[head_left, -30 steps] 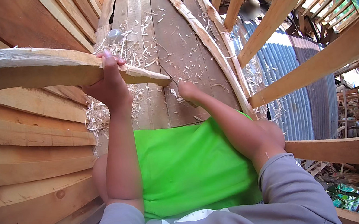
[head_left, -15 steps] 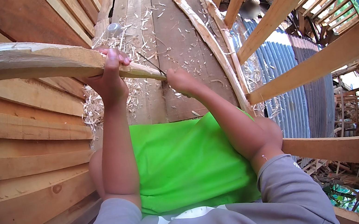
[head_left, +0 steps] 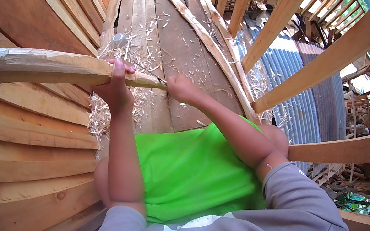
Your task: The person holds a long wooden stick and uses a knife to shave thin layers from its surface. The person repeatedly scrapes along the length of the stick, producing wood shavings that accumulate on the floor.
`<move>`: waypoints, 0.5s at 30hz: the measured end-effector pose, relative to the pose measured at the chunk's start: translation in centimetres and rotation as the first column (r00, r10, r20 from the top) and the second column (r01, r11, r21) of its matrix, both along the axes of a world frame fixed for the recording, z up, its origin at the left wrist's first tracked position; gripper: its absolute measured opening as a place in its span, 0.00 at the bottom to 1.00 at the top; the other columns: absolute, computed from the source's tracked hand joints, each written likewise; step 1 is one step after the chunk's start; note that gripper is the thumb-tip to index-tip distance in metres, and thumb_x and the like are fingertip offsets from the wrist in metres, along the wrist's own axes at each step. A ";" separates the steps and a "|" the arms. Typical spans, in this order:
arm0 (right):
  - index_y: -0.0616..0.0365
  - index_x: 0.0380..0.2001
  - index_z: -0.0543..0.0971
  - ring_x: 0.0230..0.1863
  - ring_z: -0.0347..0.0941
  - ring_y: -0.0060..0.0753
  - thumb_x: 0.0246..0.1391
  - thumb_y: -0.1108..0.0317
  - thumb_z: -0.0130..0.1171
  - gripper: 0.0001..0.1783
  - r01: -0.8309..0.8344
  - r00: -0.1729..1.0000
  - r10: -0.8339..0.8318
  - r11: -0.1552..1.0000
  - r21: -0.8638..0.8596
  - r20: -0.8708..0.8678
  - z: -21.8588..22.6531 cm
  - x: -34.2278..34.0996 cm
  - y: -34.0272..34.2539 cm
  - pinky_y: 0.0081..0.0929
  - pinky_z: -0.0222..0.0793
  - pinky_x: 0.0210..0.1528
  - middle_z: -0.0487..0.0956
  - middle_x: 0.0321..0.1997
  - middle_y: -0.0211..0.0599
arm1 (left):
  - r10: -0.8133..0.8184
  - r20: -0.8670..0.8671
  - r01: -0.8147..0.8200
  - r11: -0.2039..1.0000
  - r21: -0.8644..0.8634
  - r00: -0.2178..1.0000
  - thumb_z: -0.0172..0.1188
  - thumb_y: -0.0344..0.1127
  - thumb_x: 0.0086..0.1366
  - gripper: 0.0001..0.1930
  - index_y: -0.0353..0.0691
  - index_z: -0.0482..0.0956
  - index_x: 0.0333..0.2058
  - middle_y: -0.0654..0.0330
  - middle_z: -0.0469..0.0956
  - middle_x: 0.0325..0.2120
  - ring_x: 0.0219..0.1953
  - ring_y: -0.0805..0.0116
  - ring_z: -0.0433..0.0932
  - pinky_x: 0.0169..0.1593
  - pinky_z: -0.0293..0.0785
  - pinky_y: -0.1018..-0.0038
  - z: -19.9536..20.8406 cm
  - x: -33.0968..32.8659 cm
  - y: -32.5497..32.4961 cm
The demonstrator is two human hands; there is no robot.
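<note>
A long pale wooden pole (head_left: pixel 41 65), roughly hewn and tapering to a thin end, reaches in from the far left. My left hand (head_left: pixel 117 83) is wrapped round it close to the tapered part, thumb on top. My right hand (head_left: pixel 182 89) is a fist at the tip of the pole, closed on the handle of a knife. Its thin dark blade (head_left: pixel 151 74) slants up and left from the fist, beside the tapered end. The handle is hidden inside my fingers.
Curly wood shavings (head_left: pixel 100 113) litter the plank floor (head_left: pixel 189 110), with a clear cup (head_left: pixel 119 39) among them. A long peeled stick (head_left: pixel 203 32) lies on the right, near slanted wooden rails (head_left: pixel 323 69). Stacked boards (head_left: pixel 26 150) line my left, and corrugated metal sheet (head_left: pixel 285 75) shows beyond the rails.
My right hand and the knife have shifted slightly left and down, nearer the pole's tip. The left hand keeps its hold, and the whole view has tilted a little.
</note>
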State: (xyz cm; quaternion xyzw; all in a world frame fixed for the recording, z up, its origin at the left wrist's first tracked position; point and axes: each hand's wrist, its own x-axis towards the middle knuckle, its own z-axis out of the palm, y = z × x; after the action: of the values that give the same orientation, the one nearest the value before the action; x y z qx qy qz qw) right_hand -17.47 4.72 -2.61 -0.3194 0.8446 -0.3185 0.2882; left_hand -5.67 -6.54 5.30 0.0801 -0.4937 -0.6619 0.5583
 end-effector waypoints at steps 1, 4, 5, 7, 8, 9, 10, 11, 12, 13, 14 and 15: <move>0.70 0.34 0.76 0.38 0.74 0.63 0.59 0.56 0.33 0.28 -0.024 1.000 0.024 1.000 0.015 0.004 1.2 0.5 0.0 0.51 0.67 0.45 0.76 0.35 0.64 | 0.005 0.007 -0.005 1.000 -0.015 1.000 0.57 0.28 0.57 0.06 0.40 0.68 0.32 0.60 0.69 0.19 0.22 0.71 0.70 0.31 0.73 0.69 0.0 0.3 -0.2; 0.72 0.33 0.76 0.39 0.74 0.64 0.59 0.56 0.34 0.28 -0.057 0.998 0.057 0.998 0.010 0.025 3.8 1.6 -0.3 0.50 0.68 0.46 0.76 0.34 0.66 | 0.046 0.051 -0.043 0.998 -0.053 0.998 0.57 0.30 0.57 0.06 0.40 0.68 0.31 0.60 0.70 0.19 0.23 0.70 0.71 0.31 0.74 0.69 -0.3 1.0 -0.6; 0.74 0.32 0.76 0.39 0.75 0.64 0.59 0.55 0.35 0.29 -0.027 0.999 0.028 0.999 -0.029 0.033 2.6 1.2 -0.2 0.50 0.68 0.47 0.76 0.33 0.67 | 0.063 0.075 -0.058 0.996 -0.065 0.995 0.57 0.30 0.57 0.06 0.40 0.68 0.31 0.59 0.70 0.20 0.23 0.70 0.71 0.31 0.74 0.69 0.0 0.6 -0.3; 0.75 0.32 0.75 0.39 0.76 0.65 0.59 0.55 0.36 0.29 -0.099 0.991 0.100 0.995 0.015 -0.088 -2.6 -0.4 1.1 0.51 0.68 0.46 0.77 0.32 0.68 | 0.051 0.045 -0.047 0.995 -0.086 0.998 0.57 0.29 0.57 0.06 0.39 0.69 0.30 0.58 0.72 0.21 0.24 0.69 0.73 0.32 0.75 0.70 0.1 0.3 0.4; 0.74 0.32 0.76 0.38 0.76 0.64 0.59 0.55 0.36 0.28 -0.178 0.956 0.196 0.979 0.100 -0.216 -7.3 -2.8 2.6 0.51 0.68 0.45 0.77 0.32 0.67 | 0.011 -0.019 -0.013 0.994 -0.107 1.000 0.57 0.28 0.57 0.05 0.38 0.69 0.30 0.57 0.73 0.22 0.25 0.68 0.75 0.33 0.76 0.70 0.4 -0.2 0.6; 0.73 0.33 0.76 0.38 0.76 0.64 0.59 0.55 0.36 0.28 -0.208 0.937 0.236 0.969 0.132 -0.258 -8.5 -3.3 2.1 0.51 0.68 0.45 0.78 0.32 0.67 | -0.006 -0.074 -0.004 0.991 -0.136 0.997 0.58 0.26 0.57 0.05 0.37 0.70 0.29 0.57 0.74 0.23 0.26 0.67 0.77 0.33 0.78 0.71 0.4 -0.1 0.0; 0.73 0.33 0.76 0.38 0.76 0.63 0.59 0.56 0.36 0.28 -0.234 0.914 0.277 0.957 0.173 -0.296 -8.4 -3.2 2.1 0.51 0.69 0.44 0.78 0.32 0.66 | -0.029 -0.104 0.008 0.979 -0.203 0.994 0.57 0.25 0.57 0.04 0.37 0.70 0.29 0.56 0.74 0.25 0.27 0.67 0.77 0.32 0.77 0.72 0.3 0.1 -0.2; 0.72 0.34 0.76 0.37 0.76 0.62 0.59 0.56 0.36 0.28 -0.198 0.935 0.235 0.968 0.157 -0.267 -8.3 -3.0 1.9 0.51 0.69 0.43 0.78 0.32 0.65 | 0.022 -0.068 -0.034 0.985 -0.171 0.997 0.57 0.27 0.57 0.04 0.38 0.69 0.29 0.56 0.73 0.24 0.26 0.67 0.76 0.33 0.76 0.71 0.2 0.2 -0.3; 0.72 0.34 0.76 0.37 0.77 0.61 0.58 0.56 0.36 0.27 -0.160 0.953 0.191 0.977 0.142 -0.237 -8.1 -2.9 1.8 0.51 0.69 0.42 0.78 0.32 0.65 | 0.071 -0.031 -0.075 0.987 -0.141 0.997 0.56 0.29 0.57 0.05 0.39 0.69 0.28 0.56 0.73 0.24 0.26 0.67 0.74 0.33 0.75 0.70 0.2 0.0 -0.2; 0.72 0.34 0.76 0.37 0.77 0.60 0.58 0.56 0.36 0.27 -0.121 0.983 0.133 0.988 0.095 -0.131 -5.8 -1.8 1.3 0.50 0.68 0.42 0.78 0.31 0.64 | 0.124 0.007 -0.122 0.987 -0.105 0.992 0.55 0.31 0.57 0.05 0.39 0.68 0.27 0.56 0.72 0.24 0.25 0.67 0.73 0.34 0.73 0.69 0.2 -0.1 0.1; 0.72 0.33 0.76 0.36 0.77 0.59 0.58 0.56 0.36 0.27 -0.080 0.996 0.082 0.995 0.051 -0.022 -1.9 -0.1 0.1 0.50 0.68 0.41 0.78 0.30 0.63 | 0.186 0.051 -0.180 0.978 -0.106 0.981 0.56 0.31 0.57 0.05 0.38 0.69 0.27 0.57 0.72 0.22 0.25 0.68 0.73 0.34 0.72 0.70 0.2 0.1 0.1; 0.72 0.32 0.76 0.35 0.77 0.58 0.57 0.56 0.36 0.27 -0.025 0.996 0.023 1.000 0.014 0.089 1.1 1.1 -0.4 0.50 0.68 0.41 0.78 0.30 0.63 | 0.227 0.070 -0.220 0.971 -0.096 0.971 0.56 0.31 0.57 0.06 0.37 0.70 0.27 0.57 0.73 0.22 0.26 0.68 0.74 0.34 0.72 0.71 0.4 0.0 0.2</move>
State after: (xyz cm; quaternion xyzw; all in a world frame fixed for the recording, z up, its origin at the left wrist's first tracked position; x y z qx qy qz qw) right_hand -16.40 4.28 -1.55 -0.3129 0.8296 -0.3223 0.3316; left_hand -5.64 -6.32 5.72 0.1372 -0.5320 -0.5687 0.6122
